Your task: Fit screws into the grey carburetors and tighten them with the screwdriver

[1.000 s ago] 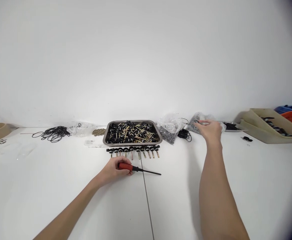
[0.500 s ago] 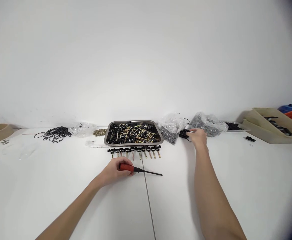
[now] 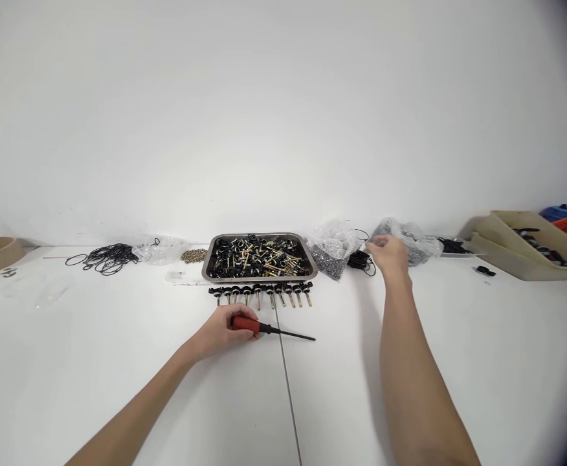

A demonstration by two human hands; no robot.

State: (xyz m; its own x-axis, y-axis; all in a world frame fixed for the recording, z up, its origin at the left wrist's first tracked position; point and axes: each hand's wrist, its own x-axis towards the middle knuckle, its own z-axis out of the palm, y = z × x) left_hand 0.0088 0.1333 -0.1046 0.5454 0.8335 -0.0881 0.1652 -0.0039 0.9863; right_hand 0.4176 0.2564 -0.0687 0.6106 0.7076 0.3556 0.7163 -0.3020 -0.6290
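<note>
My left hand (image 3: 225,329) rests on the white table, closed round the red handle of a screwdriver (image 3: 274,331) whose black shaft points right. My right hand (image 3: 388,254) reaches far across the table, its fingers pinched at the mouth of a clear bag of small dark parts (image 3: 410,238), just right of a small pile of black rings (image 3: 360,261). What the fingers pinch is too small to make out. A metal tray (image 3: 206,265) full of black and brass parts stands at the back centre, with a row of several assembled brass-stemmed pieces (image 3: 261,294) laid out in front of it.
A second clear bag of dark parts (image 3: 331,249) sits right of the tray. Black loops (image 3: 105,257), another clear bag (image 3: 160,249) and a heap of brass bits (image 3: 192,255) lie left of it. Beige (image 3: 507,255), blue and orange bins stand at the far right. A table seam (image 3: 287,388) runs toward me.
My right hand went from the far bag left to the pile of black rings, then back up to the bag's mouth. My left hand and the screwdriver have stayed put.
</note>
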